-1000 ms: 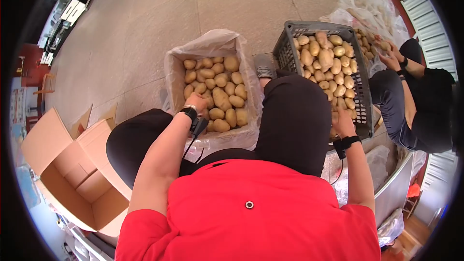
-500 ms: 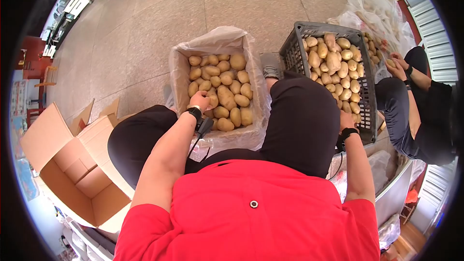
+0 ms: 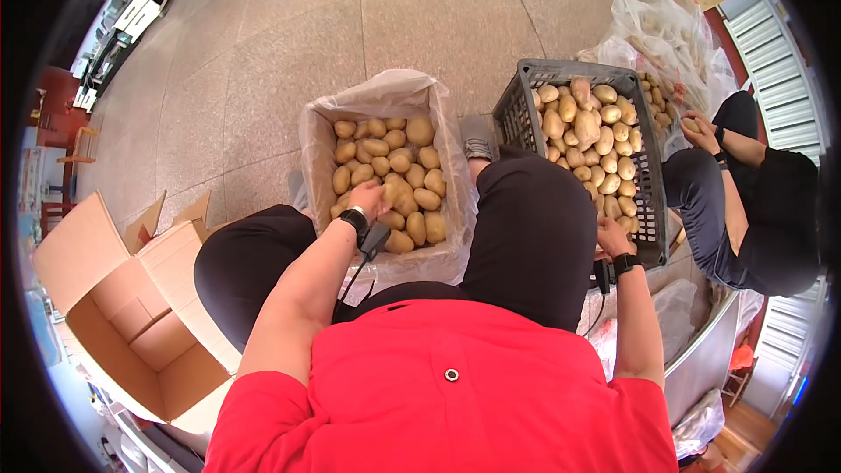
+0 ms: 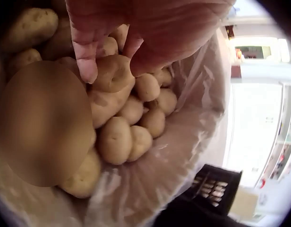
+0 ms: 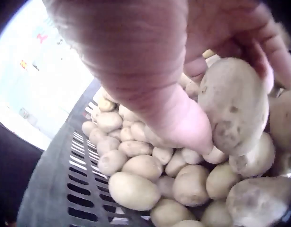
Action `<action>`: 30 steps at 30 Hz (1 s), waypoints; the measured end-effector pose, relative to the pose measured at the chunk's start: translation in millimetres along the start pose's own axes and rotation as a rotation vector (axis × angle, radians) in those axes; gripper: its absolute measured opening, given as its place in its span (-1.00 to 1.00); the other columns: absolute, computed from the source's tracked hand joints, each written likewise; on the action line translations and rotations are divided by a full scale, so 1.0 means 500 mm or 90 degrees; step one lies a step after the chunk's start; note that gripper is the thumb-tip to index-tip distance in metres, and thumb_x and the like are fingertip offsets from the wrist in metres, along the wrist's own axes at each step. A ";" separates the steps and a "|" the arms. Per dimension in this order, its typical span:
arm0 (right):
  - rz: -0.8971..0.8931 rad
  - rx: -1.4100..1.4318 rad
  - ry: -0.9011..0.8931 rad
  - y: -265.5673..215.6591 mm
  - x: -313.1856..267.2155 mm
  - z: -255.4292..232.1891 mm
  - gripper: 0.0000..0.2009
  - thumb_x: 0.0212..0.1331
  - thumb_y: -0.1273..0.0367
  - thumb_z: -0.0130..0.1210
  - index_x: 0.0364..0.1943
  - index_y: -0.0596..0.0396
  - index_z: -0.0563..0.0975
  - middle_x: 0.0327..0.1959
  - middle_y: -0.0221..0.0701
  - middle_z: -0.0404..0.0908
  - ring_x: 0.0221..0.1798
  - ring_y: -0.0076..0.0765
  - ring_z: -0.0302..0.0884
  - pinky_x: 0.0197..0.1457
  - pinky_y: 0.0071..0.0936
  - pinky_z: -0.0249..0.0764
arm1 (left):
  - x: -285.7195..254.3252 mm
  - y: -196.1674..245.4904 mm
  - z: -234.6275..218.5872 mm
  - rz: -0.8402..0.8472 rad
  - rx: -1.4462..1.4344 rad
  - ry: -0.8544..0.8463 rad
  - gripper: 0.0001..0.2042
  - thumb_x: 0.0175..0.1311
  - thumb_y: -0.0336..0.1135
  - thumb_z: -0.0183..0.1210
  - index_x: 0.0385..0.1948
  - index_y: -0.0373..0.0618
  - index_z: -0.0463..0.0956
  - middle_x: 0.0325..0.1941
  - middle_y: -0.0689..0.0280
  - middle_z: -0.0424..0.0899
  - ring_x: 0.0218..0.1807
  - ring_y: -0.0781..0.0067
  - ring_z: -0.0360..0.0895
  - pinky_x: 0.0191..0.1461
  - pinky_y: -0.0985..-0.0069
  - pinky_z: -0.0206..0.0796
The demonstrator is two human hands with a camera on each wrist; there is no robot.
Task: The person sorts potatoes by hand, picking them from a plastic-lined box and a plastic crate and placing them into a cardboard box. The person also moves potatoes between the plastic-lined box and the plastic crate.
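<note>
A plastic-lined box [image 3: 307,144] of potatoes stands between the person's legs. Over its potatoes the left hand [image 3: 368,199] reaches down; in the left wrist view this hand [image 4: 155,28] has fingers and thumb on both sides of a potato [image 4: 112,73], pinching it among the others. The right hand [image 3: 611,236] is at the near end of a black crate [image 3: 648,180] of potatoes. Close up, the right hand [image 5: 155,71] grips a large, dark-spotted potato [image 5: 233,106] between thumb and fingers, above the crate's slatted wall [image 5: 81,189].
An open cardboard box [image 3: 109,298] lies at the left. Clear plastic bags [image 3: 661,26] and more potatoes are beyond the crate. Another person [image 3: 745,219] sits at the right, handling a potato. The wearer's knee [image 3: 534,201] is between the box and crate.
The left hand has moved slightly within the lined box, toward its middle. At the crate's near end, the right hand has drawn back a little toward the person's body.
</note>
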State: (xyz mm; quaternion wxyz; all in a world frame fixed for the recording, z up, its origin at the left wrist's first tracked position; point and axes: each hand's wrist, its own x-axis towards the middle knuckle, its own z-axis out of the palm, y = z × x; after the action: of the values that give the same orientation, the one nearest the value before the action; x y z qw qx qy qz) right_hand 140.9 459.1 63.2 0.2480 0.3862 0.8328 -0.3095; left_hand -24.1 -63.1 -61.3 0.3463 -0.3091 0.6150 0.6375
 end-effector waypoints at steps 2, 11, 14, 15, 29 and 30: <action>-0.020 0.079 0.000 0.008 -0.012 -0.006 -0.49 -0.20 0.30 0.24 -0.06 0.23 0.52 -0.18 -0.12 0.62 -0.14 -0.18 0.60 -0.12 -0.36 0.53 | 0.008 0.026 0.006 0.123 -0.157 0.042 -0.56 0.29 -0.39 0.05 0.22 -0.19 0.25 -0.05 0.11 0.52 -0.15 0.25 0.57 -0.11 0.32 0.52; -0.279 0.217 0.067 -0.229 -0.130 -0.151 -0.44 -0.06 0.28 0.25 0.06 0.28 0.43 -0.22 -0.26 0.62 -0.33 -0.48 0.59 -0.34 -0.57 0.53 | -0.145 0.171 0.148 0.172 -0.151 -0.188 -0.50 0.37 -0.18 0.05 0.28 -0.14 0.19 0.11 0.04 0.49 0.06 0.19 0.52 0.05 0.32 0.45; -0.464 0.193 0.029 -0.385 -0.185 -0.200 -0.46 0.02 0.20 0.26 0.04 0.27 0.45 -0.25 -0.27 0.63 -0.34 -0.52 0.58 -0.37 -0.56 0.51 | -0.295 0.303 0.247 0.268 -0.084 -0.385 -0.43 0.35 -0.06 0.06 0.32 -0.09 0.16 0.15 0.04 0.47 0.11 0.16 0.51 0.11 0.29 0.43; -0.514 0.147 0.019 -0.444 -0.220 -0.206 -0.46 0.03 0.18 0.26 0.03 0.27 0.46 -0.26 -0.27 0.63 -0.33 -0.52 0.58 -0.36 -0.55 0.51 | -0.350 0.341 0.270 0.298 -0.062 -0.438 -0.42 0.36 -0.03 0.03 0.33 -0.07 0.13 0.16 0.05 0.46 0.12 0.15 0.50 0.13 0.28 0.43; -0.701 0.051 -0.031 -0.551 -0.199 -0.160 -0.47 0.15 0.11 0.16 0.08 0.25 0.48 -0.28 -0.38 0.60 -0.30 -0.51 0.53 -0.28 -0.55 0.46 | -0.296 0.351 0.068 0.224 -0.017 -0.135 -0.61 0.22 -0.18 0.19 0.05 -0.06 0.38 -0.07 0.28 0.53 -0.13 0.44 0.54 -0.15 0.47 0.47; -0.682 0.069 -0.029 -0.507 -0.179 -0.169 -0.50 0.18 0.13 0.14 0.09 0.22 0.47 -0.29 -0.37 0.60 -0.31 -0.50 0.51 -0.23 -0.53 0.46 | -0.251 0.321 0.032 0.196 0.024 -0.069 -0.61 0.15 -0.19 0.22 0.01 -0.05 0.41 -0.08 0.26 0.50 -0.10 0.40 0.53 -0.12 0.49 0.46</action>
State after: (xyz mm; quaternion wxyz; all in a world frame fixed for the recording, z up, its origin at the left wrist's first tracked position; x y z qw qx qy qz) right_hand -23.9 345.7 261.5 0.0529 -0.0875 0.8906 -0.4431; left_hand -84.3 -55.3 133.8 0.2826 -0.1697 0.6477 0.6869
